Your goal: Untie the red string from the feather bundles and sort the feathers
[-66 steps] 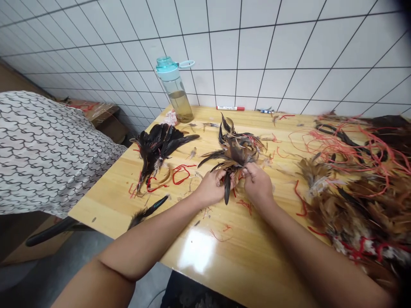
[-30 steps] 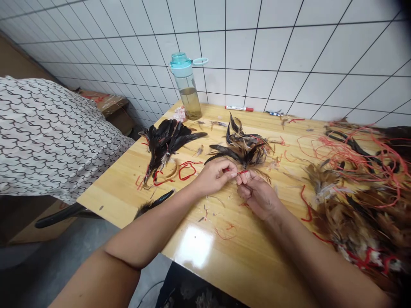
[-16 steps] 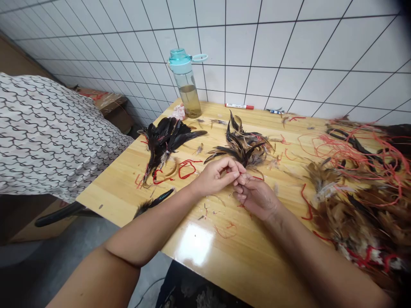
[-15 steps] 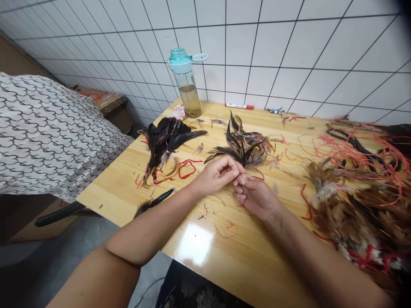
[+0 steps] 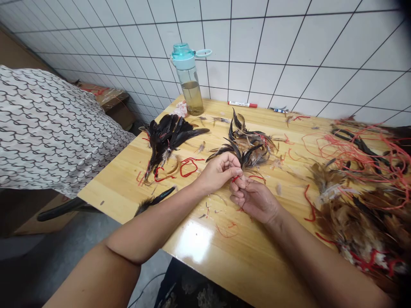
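My left hand [image 5: 223, 171] and my right hand [image 5: 257, 200] meet over the table, both closed in a pinch with fingertips nearly touching. A short bit of red string [image 5: 236, 179] shows between them; the rest of what they pinch is hidden by the fingers. Just beyond the fingertips, a bunch of dark and brown feathers [image 5: 253, 157] fans out; I cannot tell whether it is held or lies on the table. More curled dark feathers [image 5: 237, 124] lie behind it. A black feather bundle [image 5: 167, 137] rests to the left, with a red string loop [image 5: 189, 167] beside it.
A water bottle [image 5: 192, 92] stands at the back against the tiled wall, with a red marker [image 5: 242, 104] along the edge. Tangled red strings [image 5: 346, 147] and brown feather bundles [image 5: 346, 218] cover the right side. A person in patterned cloth [image 5: 58, 132] is at the left.
My fingers have shifted slightly, and a bit of red string now shows between them. The whole view has moved a little; the things on the table lie as before.
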`<state>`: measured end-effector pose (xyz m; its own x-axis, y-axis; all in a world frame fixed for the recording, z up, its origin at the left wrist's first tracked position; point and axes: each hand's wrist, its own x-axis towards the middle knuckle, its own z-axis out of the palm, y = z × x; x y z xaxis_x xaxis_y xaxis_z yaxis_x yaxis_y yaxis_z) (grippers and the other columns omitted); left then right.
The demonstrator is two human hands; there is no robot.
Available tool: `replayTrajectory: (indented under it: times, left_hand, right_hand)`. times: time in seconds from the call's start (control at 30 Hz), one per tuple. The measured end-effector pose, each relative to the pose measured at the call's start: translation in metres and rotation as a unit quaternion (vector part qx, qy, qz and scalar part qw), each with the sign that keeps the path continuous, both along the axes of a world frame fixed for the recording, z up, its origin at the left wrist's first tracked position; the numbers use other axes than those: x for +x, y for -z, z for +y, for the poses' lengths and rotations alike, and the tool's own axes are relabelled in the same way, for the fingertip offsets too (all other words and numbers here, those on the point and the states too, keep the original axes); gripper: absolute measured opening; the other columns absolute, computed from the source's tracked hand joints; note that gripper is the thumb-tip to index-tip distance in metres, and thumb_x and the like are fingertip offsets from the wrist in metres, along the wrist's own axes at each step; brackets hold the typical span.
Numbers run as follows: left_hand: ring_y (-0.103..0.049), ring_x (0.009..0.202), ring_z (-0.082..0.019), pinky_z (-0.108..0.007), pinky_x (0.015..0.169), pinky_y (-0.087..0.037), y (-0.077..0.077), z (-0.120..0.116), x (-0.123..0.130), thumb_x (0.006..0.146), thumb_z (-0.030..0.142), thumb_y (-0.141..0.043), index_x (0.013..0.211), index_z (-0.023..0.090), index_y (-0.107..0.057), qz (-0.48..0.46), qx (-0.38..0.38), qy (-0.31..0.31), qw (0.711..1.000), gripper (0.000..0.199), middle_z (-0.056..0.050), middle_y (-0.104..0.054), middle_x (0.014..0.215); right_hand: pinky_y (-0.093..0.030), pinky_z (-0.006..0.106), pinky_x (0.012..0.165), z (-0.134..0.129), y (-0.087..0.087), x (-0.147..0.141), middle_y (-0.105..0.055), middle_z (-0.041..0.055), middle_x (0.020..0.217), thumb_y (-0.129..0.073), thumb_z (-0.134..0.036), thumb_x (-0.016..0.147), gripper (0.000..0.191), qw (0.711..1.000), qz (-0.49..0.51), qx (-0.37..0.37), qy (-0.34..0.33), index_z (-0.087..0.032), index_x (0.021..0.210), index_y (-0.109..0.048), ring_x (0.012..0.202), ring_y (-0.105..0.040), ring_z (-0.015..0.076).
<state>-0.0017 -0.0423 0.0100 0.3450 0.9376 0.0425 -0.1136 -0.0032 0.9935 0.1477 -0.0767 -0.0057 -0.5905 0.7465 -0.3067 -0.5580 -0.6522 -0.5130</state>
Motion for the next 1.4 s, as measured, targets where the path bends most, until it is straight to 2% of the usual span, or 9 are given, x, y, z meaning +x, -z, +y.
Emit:
replayTrajectory:
  times: [0.23, 0.37, 0.47, 0.6, 0.77, 0.87, 1.03, 1.23, 1.4]
  left_hand:
    - [-0.056, 0.057, -0.004, -0.016, 0.055, -0.042, 0.003, -0.002, 0.005, 0.071, 0.028, -0.077, 0.078, 0.018, -0.04, -0.078, -0.054, -0.019, 0.995, 0.039, 0.006, -0.06, 0.07]
    - [-0.055, 0.06, -0.004, -0.016, 0.057, -0.042, 0.003, -0.002, 0.003, 0.074, 0.029, -0.075, 0.079, 0.016, -0.047, -0.063, -0.056, -0.015, 0.996, 0.031, 0.004, -0.059, 0.07]
    - [-0.06, 0.067, -0.007, -0.018, 0.063, -0.046, 0.004, -0.001, 0.0, 0.076, 0.029, -0.074, 0.086, 0.015, -0.052, -0.075, -0.057, 0.02, 0.995, 0.027, 0.001, -0.064, 0.078]
    - [-0.063, 0.071, -0.008, -0.019, 0.067, -0.048, 0.007, 0.002, -0.002, 0.074, 0.029, -0.077, 0.096, 0.015, -0.055, -0.094, -0.068, 0.033, 0.993, 0.034, 0.0, -0.065, 0.08]
    - [-0.061, 0.069, -0.007, -0.019, 0.067, -0.047, 0.008, 0.003, -0.002, 0.07, 0.028, -0.08, 0.092, 0.014, -0.057, -0.097, -0.083, 0.025, 0.991, 0.035, 0.0, -0.064, 0.078]
    - [-0.059, 0.069, -0.007, -0.019, 0.066, -0.046, 0.006, 0.003, -0.002, 0.076, 0.027, -0.074, 0.091, 0.014, -0.057, -0.067, -0.045, 0.037, 0.996, 0.026, 0.0, -0.063, 0.079]
    - [-0.057, 0.071, -0.007, -0.019, 0.067, -0.046, 0.001, 0.0, -0.005, 0.086, 0.023, -0.06, 0.085, 0.016, -0.057, 0.052, 0.087, 0.024, 0.994, 0.008, 0.001, -0.06, 0.078]
    - [-0.064, 0.065, -0.011, -0.023, 0.063, -0.05, -0.004, -0.002, -0.01, 0.091, 0.027, -0.052, 0.102, 0.015, -0.06, 0.109, 0.119, 0.087, 0.983, 0.018, -0.005, -0.067, 0.083]
    - [-0.064, 0.083, -0.014, -0.026, 0.077, -0.048, -0.014, 0.008, -0.019, 0.087, 0.021, -0.057, 0.096, 0.016, -0.068, 0.189, 0.264, 0.111, 0.939, 0.016, -0.007, -0.068, 0.09]
  right_hand:
    - [-0.029, 0.018, 0.05, -0.002, 0.0, -0.001, -0.044, -0.0019, 0.063, -0.064, -0.016, 0.077, 0.018, 1.0, 0.022, -0.004, 0.01, -0.016, 0.066, -0.05, 0.053, -0.034, 0.0069]
    - [-0.029, 0.018, 0.05, -0.002, -0.001, -0.001, -0.046, -0.0013, 0.064, -0.065, -0.015, 0.075, 0.018, 0.999, 0.028, -0.006, 0.017, -0.016, 0.064, -0.051, 0.053, -0.033, 0.0074]
    - [-0.029, 0.018, 0.05, -0.002, -0.001, -0.001, -0.047, -0.001, 0.064, -0.065, -0.014, 0.074, 0.018, 0.999, 0.029, -0.004, 0.027, -0.016, 0.064, -0.051, 0.053, -0.034, 0.0075]
    - [-0.031, 0.019, 0.05, -0.002, -0.002, -0.002, -0.048, -0.0008, 0.066, -0.065, -0.014, 0.073, 0.017, 0.999, 0.027, -0.008, 0.032, -0.017, 0.064, -0.05, 0.054, -0.034, 0.008]
    - [-0.031, 0.019, 0.05, -0.003, -0.001, -0.002, -0.047, -0.0011, 0.064, -0.065, -0.016, 0.074, 0.019, 0.999, 0.017, -0.008, 0.032, -0.017, 0.064, -0.049, 0.053, -0.034, 0.008]
    - [-0.032, 0.019, 0.051, -0.002, 0.0, -0.002, -0.047, -0.0011, 0.065, -0.064, -0.016, 0.074, 0.018, 0.999, 0.013, -0.003, 0.03, -0.017, 0.066, -0.048, 0.054, -0.035, 0.0077]
    - [-0.032, 0.021, 0.052, -0.002, 0.001, -0.001, -0.044, -0.0017, 0.066, -0.063, -0.018, 0.077, 0.021, 1.0, 0.008, 0.008, 0.026, -0.018, 0.065, -0.045, 0.053, -0.035, 0.0078]
    - [-0.033, 0.02, 0.053, -0.002, -0.001, -0.001, -0.046, -0.0014, 0.065, -0.064, -0.016, 0.075, 0.019, 0.999, 0.017, -0.003, 0.029, -0.017, 0.064, -0.048, 0.054, -0.035, 0.0078]
    - [-0.031, 0.02, 0.052, -0.002, 0.0, -0.001, -0.045, -0.0011, 0.064, -0.063, -0.017, 0.076, 0.02, 1.0, 0.013, 0.0, 0.022, -0.017, 0.063, -0.049, 0.054, -0.035, 0.0081]
